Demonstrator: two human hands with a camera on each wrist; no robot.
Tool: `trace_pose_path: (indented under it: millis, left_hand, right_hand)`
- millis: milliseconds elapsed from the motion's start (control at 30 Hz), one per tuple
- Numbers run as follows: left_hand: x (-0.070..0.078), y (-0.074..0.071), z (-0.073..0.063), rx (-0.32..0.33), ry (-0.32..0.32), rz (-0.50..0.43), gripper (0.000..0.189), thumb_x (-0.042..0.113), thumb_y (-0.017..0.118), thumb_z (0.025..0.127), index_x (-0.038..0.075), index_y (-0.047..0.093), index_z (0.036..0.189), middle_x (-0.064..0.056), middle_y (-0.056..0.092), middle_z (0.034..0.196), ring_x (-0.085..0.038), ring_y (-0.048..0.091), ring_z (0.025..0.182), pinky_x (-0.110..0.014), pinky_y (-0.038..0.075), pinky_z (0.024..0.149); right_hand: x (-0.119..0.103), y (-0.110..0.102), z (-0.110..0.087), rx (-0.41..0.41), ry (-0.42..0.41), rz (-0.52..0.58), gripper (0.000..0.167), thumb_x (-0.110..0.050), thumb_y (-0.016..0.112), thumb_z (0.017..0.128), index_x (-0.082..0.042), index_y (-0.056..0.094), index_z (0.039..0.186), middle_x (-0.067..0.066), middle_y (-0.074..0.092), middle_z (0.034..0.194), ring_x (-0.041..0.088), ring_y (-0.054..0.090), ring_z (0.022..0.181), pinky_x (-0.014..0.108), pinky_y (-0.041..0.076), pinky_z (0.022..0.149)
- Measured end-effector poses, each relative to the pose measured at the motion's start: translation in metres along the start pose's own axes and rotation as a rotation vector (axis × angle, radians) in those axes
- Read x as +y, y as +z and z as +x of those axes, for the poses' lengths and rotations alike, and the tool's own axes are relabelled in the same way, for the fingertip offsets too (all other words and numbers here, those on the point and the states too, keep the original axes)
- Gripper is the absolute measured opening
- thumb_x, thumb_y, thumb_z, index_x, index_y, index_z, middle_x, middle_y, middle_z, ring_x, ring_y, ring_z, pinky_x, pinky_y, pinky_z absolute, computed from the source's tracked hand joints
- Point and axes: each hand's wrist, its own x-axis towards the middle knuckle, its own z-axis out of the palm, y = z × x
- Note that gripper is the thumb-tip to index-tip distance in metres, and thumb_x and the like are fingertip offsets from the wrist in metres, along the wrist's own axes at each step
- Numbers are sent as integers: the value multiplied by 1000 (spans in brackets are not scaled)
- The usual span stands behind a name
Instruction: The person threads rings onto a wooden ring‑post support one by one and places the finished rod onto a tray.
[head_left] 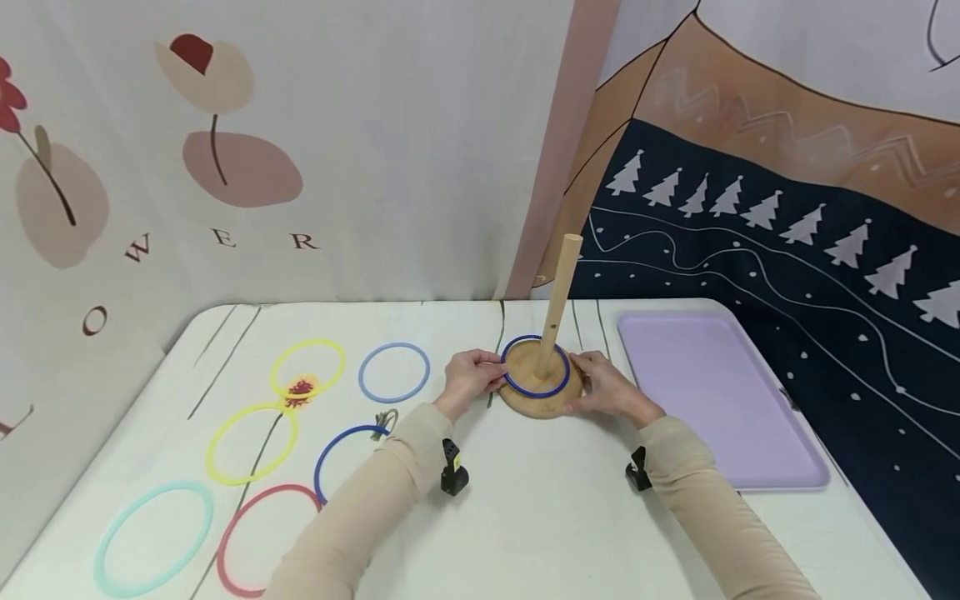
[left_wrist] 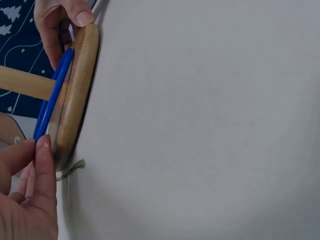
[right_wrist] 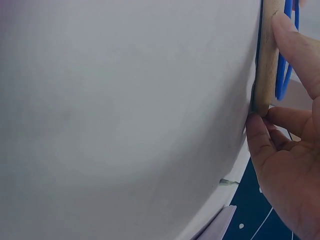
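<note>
A wooden post [head_left: 561, 292] stands upright on a round wooden base [head_left: 534, 409] near the back of the table. Around the post's foot, low over the base, is a dark blue ring [head_left: 537, 395]. My left hand [head_left: 468, 379] pinches the ring's left side between thumb and fingers, seen close up in the left wrist view. On the other side, my right hand [head_left: 606, 386] grips the base's edge. The right wrist view shows the thumb [right_wrist: 287, 30] on the base's rim and the other fingers curled at its side.
To the left lie two yellow rings [head_left: 344, 362], a light blue ring [head_left: 360, 375], another dark blue ring [head_left: 318, 471] partly behind my left sleeve, a red ring [head_left: 221, 554] and a turquoise ring [head_left: 98, 554]. A purple tray [head_left: 712, 392] sits at the right.
</note>
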Motion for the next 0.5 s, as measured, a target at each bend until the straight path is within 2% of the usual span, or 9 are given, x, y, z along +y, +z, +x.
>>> trace_pose_path:
  millis: [200,500]
  left_hand:
    - [-4,5,6,24,42,11,16,-2,69,81,-5,68,97,-10,70,77,-5,61,55,-17,55,56]
    - [-2,6,6,40,102,82,13,-2,69,82,-5,70,94,-15,71,81,-6,62,57,-18,56,57]
  right_hand:
    - [1,0,0,2,-14,-7,93,-11,84,68,16,29,138,31,36,131,38,46,114,47,44,98]
    - [1,0,1,-5,18,-26,93,-14,84,69,13,30,139,29,37,131,36,47,114,44,46,97]
